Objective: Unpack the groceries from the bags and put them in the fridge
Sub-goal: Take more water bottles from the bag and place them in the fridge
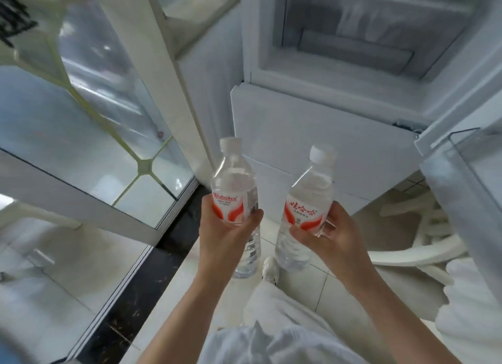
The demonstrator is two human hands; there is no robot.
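My left hand point(225, 228) is clamped around one water bottle point(235, 190), my right hand point(323, 228) around another bottle point(307, 200), both upright before the open fridge point(339, 65), whose blurred compartment perhaps holds a drawer.

Open way ahead into the fridge, tight on both sides

The upper fridge compartment point(353, 29) stands open above the closed lower door point(312, 135), with clear air between it and the two held bottles. A glass sliding door point(89, 135) and its white frame point(152, 51) close off the left; the open fridge door's shelf point(467, 168) juts in on the right, with a white chair point(415, 244) below it.
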